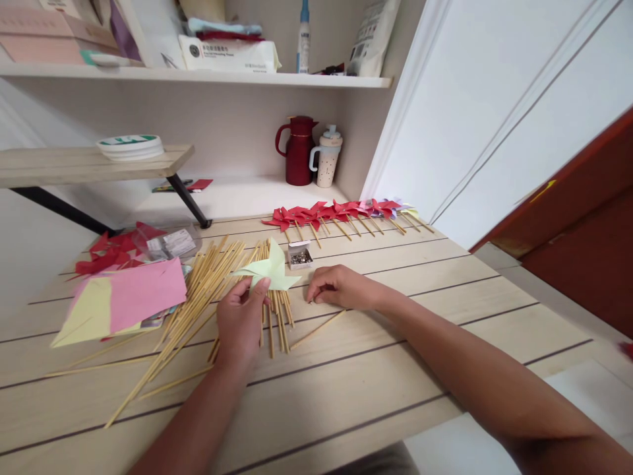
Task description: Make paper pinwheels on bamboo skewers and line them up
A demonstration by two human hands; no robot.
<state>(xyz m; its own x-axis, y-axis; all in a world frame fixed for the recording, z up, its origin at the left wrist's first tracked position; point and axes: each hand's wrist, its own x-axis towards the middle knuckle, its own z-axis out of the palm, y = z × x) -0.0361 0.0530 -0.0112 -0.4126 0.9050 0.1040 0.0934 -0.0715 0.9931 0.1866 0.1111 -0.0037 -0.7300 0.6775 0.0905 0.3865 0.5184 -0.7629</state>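
While the pale green paper pinwheel (270, 270) is pinched in the left hand (241, 321) above the loose sticks (208, 290), the right hand (341, 288), fingertips together on the table (395, 396) beside the pin box (299, 256), is best kept steady.

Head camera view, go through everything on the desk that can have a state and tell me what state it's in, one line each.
Pale green pinwheel: folded, pinched by left hand.
Right hand: fingertips down on the table, grip unclear.
Small pin box: open.
Wooden sticks: loose, scattered pile.
Finished pinwheels: on sticks, lying in a row.
Red jug: upright, lid on.
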